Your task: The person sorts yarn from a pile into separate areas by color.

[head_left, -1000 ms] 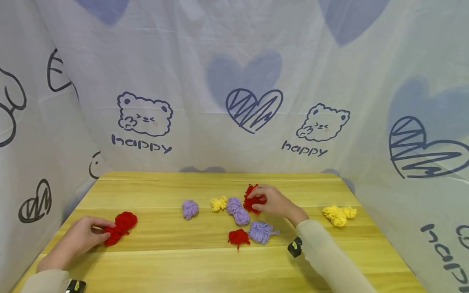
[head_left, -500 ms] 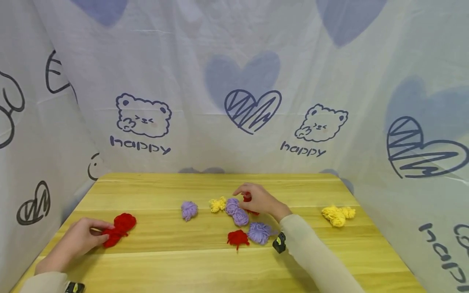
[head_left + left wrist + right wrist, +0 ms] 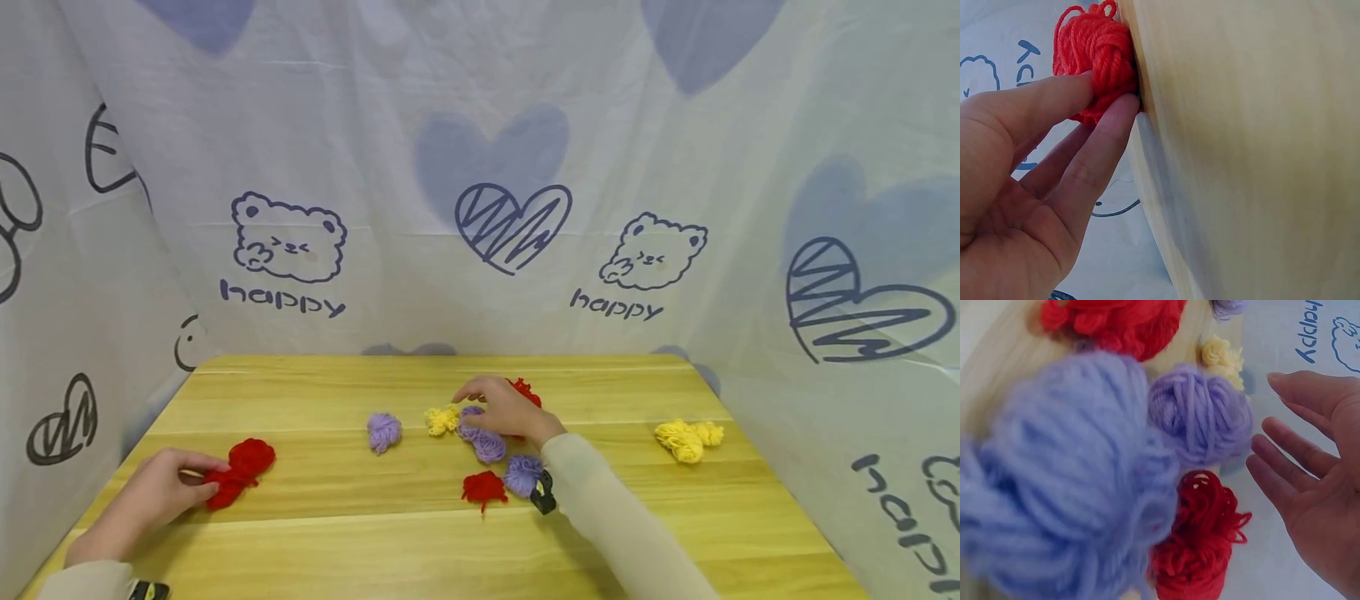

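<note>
At the table's left, my left hand (image 3: pixel 161 492) pinches the near end of a red yarn bundle (image 3: pixel 251 457) between thumb and fingers. The left wrist view shows these fingertips pressed into the strands of the red yarn (image 3: pixel 1100 44). My right hand (image 3: pixel 506 408), fingers spread and holding nothing, hovers over a purple yarn bundle (image 3: pixel 489 447), partly covering it. Just beyond its fingertips lies a small yellow yarn bundle (image 3: pixel 441 421). Behind the hand, a red yarn bundle (image 3: pixel 527 390) is partly hidden. In the right wrist view, the open hand (image 3: pixel 1322 456) stands apart from the purple yarn (image 3: pixel 1200 415).
Nearer me lie a small red yarn bundle (image 3: pixel 483 487) and a purple one (image 3: pixel 521 473), the latter partly behind the right wrist's camera. Another purple bundle (image 3: pixel 384 432) sits left of centre, and a yellow one (image 3: pixel 684 440) at the right. Printed cloth (image 3: pixel 405 283) surrounds the wooden table (image 3: pixel 337 550).
My right hand has left the red yarn bundle at the back and moved left over the purple bundle toward the small yellow one. My left hand keeps its pinch on the red yarn.
</note>
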Action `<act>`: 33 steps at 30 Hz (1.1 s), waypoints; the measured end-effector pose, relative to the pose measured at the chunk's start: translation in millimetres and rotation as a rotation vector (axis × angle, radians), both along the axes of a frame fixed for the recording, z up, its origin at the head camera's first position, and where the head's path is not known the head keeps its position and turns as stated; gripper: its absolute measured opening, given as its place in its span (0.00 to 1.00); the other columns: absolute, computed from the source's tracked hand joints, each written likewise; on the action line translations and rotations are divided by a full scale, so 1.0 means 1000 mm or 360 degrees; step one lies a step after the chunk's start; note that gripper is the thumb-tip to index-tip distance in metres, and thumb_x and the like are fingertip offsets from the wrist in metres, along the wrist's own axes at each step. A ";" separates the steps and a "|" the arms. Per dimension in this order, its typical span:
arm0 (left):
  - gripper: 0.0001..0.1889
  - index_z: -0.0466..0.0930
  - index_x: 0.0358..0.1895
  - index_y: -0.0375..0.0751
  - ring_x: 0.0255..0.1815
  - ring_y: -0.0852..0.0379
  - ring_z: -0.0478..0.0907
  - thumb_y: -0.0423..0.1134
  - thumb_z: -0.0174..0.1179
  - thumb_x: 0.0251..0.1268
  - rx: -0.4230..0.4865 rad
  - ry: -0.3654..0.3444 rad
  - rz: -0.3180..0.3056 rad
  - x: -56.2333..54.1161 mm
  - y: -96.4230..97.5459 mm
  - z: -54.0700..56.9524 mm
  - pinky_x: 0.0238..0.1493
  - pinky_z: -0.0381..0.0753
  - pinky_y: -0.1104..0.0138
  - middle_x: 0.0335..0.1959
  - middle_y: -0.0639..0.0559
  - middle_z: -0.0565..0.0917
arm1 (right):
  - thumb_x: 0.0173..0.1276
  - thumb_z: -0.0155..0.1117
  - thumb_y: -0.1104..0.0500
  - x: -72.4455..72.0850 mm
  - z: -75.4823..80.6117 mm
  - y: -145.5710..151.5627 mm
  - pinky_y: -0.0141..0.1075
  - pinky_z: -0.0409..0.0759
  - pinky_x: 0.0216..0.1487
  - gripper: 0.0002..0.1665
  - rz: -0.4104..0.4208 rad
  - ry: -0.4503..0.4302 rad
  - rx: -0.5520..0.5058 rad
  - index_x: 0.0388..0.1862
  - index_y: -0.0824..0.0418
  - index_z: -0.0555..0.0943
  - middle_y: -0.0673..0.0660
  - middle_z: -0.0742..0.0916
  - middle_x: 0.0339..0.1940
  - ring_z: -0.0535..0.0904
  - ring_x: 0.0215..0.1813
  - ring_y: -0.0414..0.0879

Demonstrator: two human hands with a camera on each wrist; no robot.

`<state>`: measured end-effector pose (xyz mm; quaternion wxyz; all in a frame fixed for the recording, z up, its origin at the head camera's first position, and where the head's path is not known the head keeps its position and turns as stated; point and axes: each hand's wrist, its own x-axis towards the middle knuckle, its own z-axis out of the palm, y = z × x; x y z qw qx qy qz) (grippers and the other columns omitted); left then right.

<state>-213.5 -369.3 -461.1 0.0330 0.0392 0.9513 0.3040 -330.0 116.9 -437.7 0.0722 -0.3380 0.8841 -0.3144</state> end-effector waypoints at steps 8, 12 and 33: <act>0.14 0.88 0.49 0.30 0.37 0.53 0.87 0.29 0.71 0.59 -0.0002 0.0004 0.0011 0.000 -0.001 -0.002 0.31 0.83 0.72 0.45 0.31 0.89 | 0.71 0.67 0.63 -0.003 -0.007 -0.012 0.51 0.77 0.71 0.21 -0.0011 -0.0038 0.0045 0.62 0.63 0.83 0.59 0.84 0.65 0.78 0.69 0.57; 0.14 0.88 0.49 0.29 0.38 0.52 0.87 0.29 0.70 0.60 -0.0003 -0.0005 0.0013 0.000 0.000 -0.001 0.31 0.83 0.72 0.45 0.31 0.89 | 0.70 0.67 0.64 -0.001 -0.007 -0.016 0.51 0.77 0.71 0.21 -0.0003 -0.0038 0.0044 0.61 0.63 0.83 0.60 0.84 0.65 0.78 0.69 0.58; 0.14 0.88 0.49 0.30 0.38 0.53 0.88 0.29 0.70 0.60 -0.0006 -0.0020 0.0018 0.001 0.001 0.000 0.31 0.84 0.72 0.46 0.31 0.88 | 0.69 0.70 0.66 0.001 -0.012 -0.034 0.36 0.85 0.54 0.21 0.0026 0.0097 0.0230 0.60 0.62 0.85 0.59 0.87 0.61 0.85 0.54 0.50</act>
